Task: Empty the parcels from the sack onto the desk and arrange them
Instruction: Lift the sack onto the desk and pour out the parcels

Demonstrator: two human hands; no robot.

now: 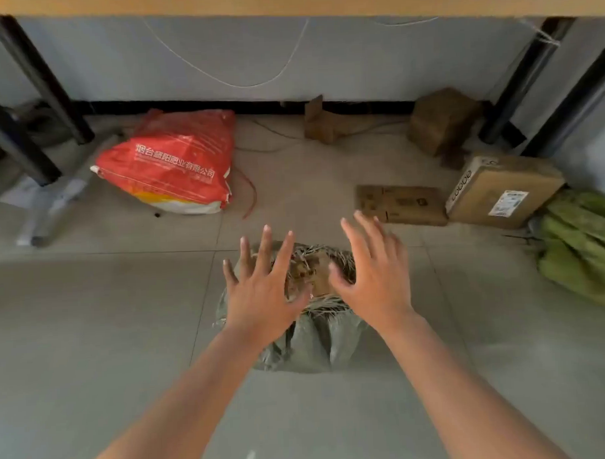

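Observation:
A grey-green woven sack stands on the tiled floor in front of me, its frayed mouth facing up. Brown parcels show inside the mouth. My left hand hovers over the left side of the mouth with fingers spread and nothing in it. My right hand hovers over the right side, also spread and holding nothing. The desk's wooden edge runs along the top of the view, above the floor.
A red printed bag lies at the back left. Cardboard boxes and a flattened carton sit at the right, with a green sack beyond. Black desk legs stand at both sides. Cables hang on the wall.

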